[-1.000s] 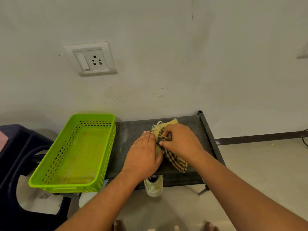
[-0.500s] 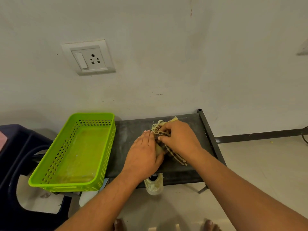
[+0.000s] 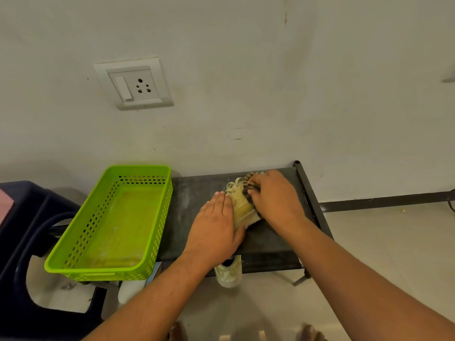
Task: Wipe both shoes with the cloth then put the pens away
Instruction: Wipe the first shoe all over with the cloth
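A pale yellow shoe [image 3: 242, 207] with light laces lies on the black rack top [image 3: 197, 193]. My left hand [image 3: 216, 225] lies flat against the shoe's left side with straight fingers. My right hand [image 3: 273, 195] grips a striped brown cloth [image 3: 248, 185] and presses it on the shoe's toe end near the wall. A second pale shoe [image 3: 229, 271] pokes out from the shelf below the rack's front edge. No pens are in view.
A bright green perforated basket [image 3: 157, 217] sits at the rack's left end, overhanging a dark blue plastic chair [image 3: 24, 230]. The wall with a white socket plate [image 3: 134, 83] is directly behind. Tiled floor lies to the right.
My right hand has slid the cloth along the shoe away from me, from the near part to the toe end by the wall. My left hand has stayed on the shoe.
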